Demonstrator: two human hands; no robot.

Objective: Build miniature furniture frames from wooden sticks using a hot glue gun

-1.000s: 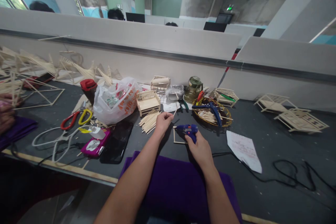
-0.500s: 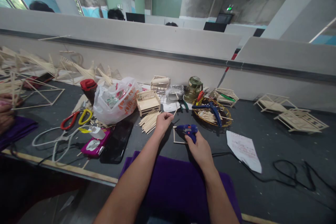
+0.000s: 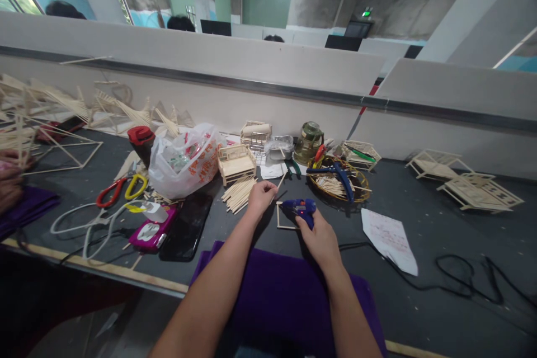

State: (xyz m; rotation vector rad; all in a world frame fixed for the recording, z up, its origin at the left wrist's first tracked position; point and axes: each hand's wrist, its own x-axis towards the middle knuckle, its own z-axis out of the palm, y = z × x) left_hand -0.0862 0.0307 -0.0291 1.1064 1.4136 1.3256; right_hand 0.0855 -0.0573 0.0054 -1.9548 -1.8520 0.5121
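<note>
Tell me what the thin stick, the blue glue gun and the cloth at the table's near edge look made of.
Thin stick: pale, matte, likely bamboo or wood.
Blue glue gun: smooth moulded plastic with a slight sheen.
Purple cloth: soft, matte fabric, possibly velvet; it shows no shine.

Glue gun (image 3: 298,208), in the right hand (image 3: 319,236): glossy blue plastic. Stick (image 3: 280,181), pinched by the left hand (image 3: 260,197): pale bare wood, matt, like the frame (image 3: 282,217) at 9 o'clock of the gun. Surface (image 3: 440,235): dark grey, matt, faintly speckled. Cloth (image 3: 272,291) at 6 o'clock: purple, soft, matt. Bag (image 3: 184,162) at 10 o'clock: thin translucent plastic, crinkled, shiny. Paper sheet (image 3: 390,238) at 3 o'clock: white, matt. Phone (image 3: 187,226): glossy black.
</note>
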